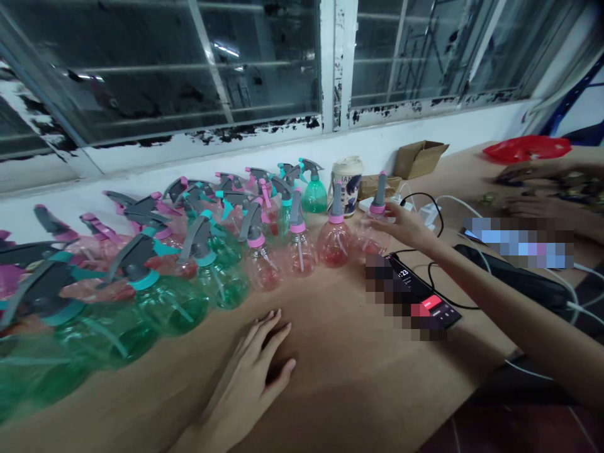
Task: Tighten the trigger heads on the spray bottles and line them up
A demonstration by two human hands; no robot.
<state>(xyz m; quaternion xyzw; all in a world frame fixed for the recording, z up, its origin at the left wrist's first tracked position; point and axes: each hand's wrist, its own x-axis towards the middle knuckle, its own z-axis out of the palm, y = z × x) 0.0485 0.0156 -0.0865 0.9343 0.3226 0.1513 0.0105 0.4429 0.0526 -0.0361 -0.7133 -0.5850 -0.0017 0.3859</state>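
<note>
My left hand [252, 362] rests on the brown tabletop [330, 371] with its fingers stretched out and nothing in them. Farther right, my right hand [401, 223] has its fingers around the upper part of a pink spray bottle [370, 236], just below its pink collar. That bottle stands upright at the right end of a row. Beside it are another pink spray bottle [335, 245] and a paler pink one [302, 251]. Green spray bottles [172, 302] with turquoise collars and grey triggers crowd the left side, nearest my left hand.
A phone [419, 292] with a lit screen lies below my right forearm, among cables and a black case [514, 277]. Behind the bottles stand a printed cup [346, 185] and a cardboard box [419, 160]. Another person's hands [542, 189] work at far right, near a red bag [528, 149].
</note>
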